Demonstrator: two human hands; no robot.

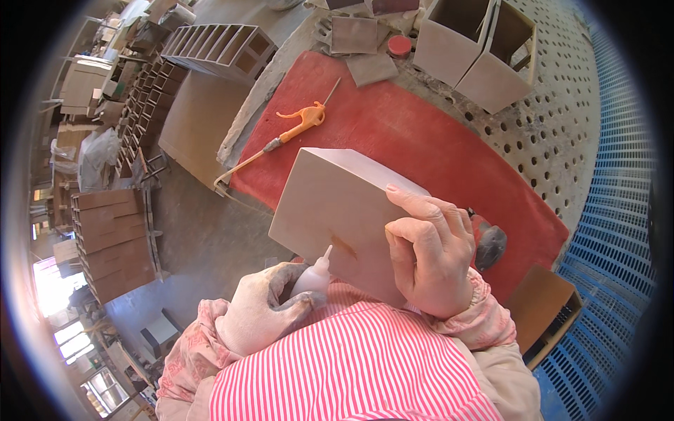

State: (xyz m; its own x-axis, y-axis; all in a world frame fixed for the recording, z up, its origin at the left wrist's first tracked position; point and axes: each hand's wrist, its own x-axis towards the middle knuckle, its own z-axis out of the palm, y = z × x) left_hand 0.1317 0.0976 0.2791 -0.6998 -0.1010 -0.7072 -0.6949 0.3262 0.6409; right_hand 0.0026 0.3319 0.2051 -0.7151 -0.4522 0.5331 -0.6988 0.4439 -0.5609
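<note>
- Left hand point(263, 312), in a dusty work glove, is wrapped tight around a small white squeeze bottle point(312, 277), its nozzle tip pointed up against the near face of a pale wooden box point(330, 210).
- Right where the nozzle meets the wood there's a brown mark point(344, 246) on the box face.
- Right hand point(428, 256) is bare, fingers curled over the box's right edge, gripping it and holding it tilted up off the table.
- The box sits over the near edge of a red mat point(407, 133), close against the person's striped pink apron point(351, 365).
- Farther back on the mat lies an orange air blow gun point(302, 123) with its hose trailing off to the left.
- Just beside the right hand, a dark grey lump point(491, 245) rests on the mat; what it is, hard to tell.
- At the far end of the perforated table point(554, 119) stand two open-topped boxes point(477, 49), with a small red lid point(399, 45) near them.
</note>
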